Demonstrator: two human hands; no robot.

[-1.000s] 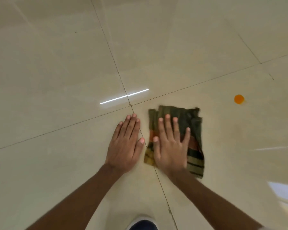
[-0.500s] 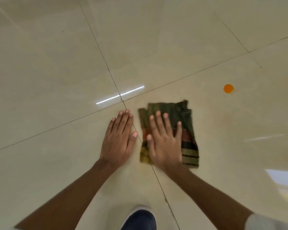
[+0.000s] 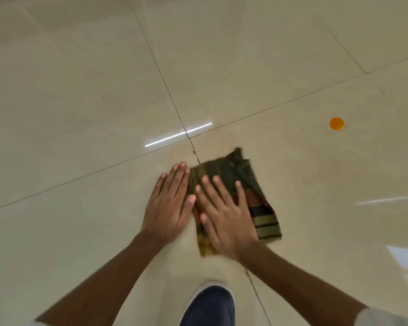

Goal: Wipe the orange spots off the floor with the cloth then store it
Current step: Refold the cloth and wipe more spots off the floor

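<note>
Cloth (image 3: 240,184): a folded dark green cloth with red, black and yellow stripes lies flat on the floor, a little below the middle of the view. It sits just at 5 o'clock from the crossing of the tile joints.
Right hand (image 3: 224,215): it lies palm down on the cloth, on its left and near part. The fingers (image 3: 239,194) are stretched out and spread, flat on the fabric, not curled around it.
Left hand (image 3: 169,205): it rests palm down on the bare floor, just at 9 o'clock from the cloth. Its fingers are straight and close together; the thumb touches the left edge of the cloth, or nearly, I cannot tell which.
Orange spot (image 3: 336,123): one round spot is on the floor, well apart from the cloth, at about 2 o'clock from it.
Floor (image 3: 80,90): glossy cream tiles with thin dark joints. A bright line of reflected light (image 3: 178,134) crosses the joint at 11 o'clock from the cloth.
Shoe (image 3: 210,307): a dark blue shoe with a white edge shows at 6 o'clock, between the two forearms.
</note>
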